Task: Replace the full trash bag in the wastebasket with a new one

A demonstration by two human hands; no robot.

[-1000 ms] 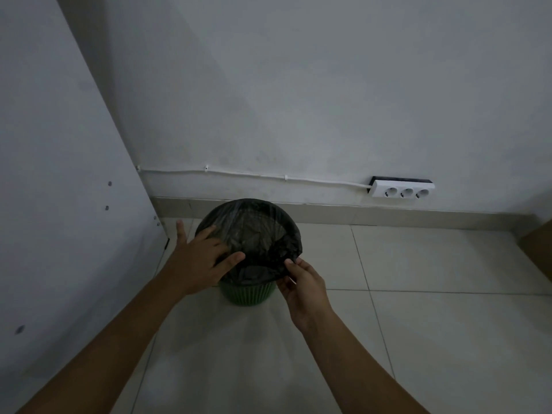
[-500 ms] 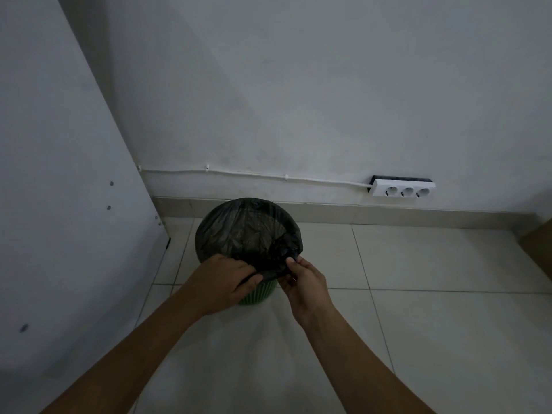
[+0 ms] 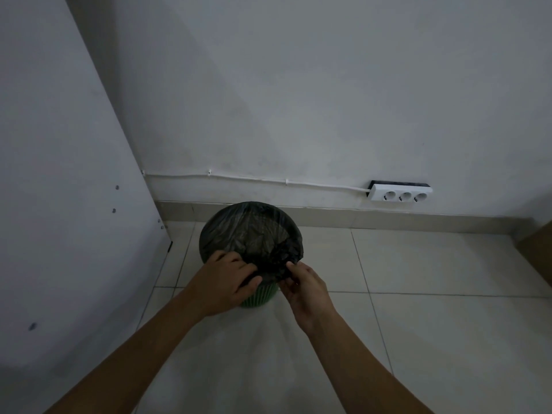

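Observation:
A small green ribbed wastebasket (image 3: pixel 259 297) stands on the tiled floor near the wall corner. A black trash bag (image 3: pixel 250 234) lines it and is folded over its rim. My left hand (image 3: pixel 225 282) grips the bag's edge at the near side of the rim. My right hand (image 3: pixel 304 286) pinches a bunched fold of the same bag just to the right of it. Both hands hide the near rim. The bag's inside looks dark and crumpled.
A white panel (image 3: pixel 68 204) stands close on the left. A white power strip (image 3: pixel 401 195) with its cable (image 3: pixel 254 177) runs along the wall behind. A brown edge of some object (image 3: pixel 537 252) shows at the far right. Pale floor tiles (image 3: pixel 433 294) extend to the right.
My left hand came off the top of the bag and down to the near rim, closing on the bag's edge beside my right hand. The right hand stayed pinching the bag.

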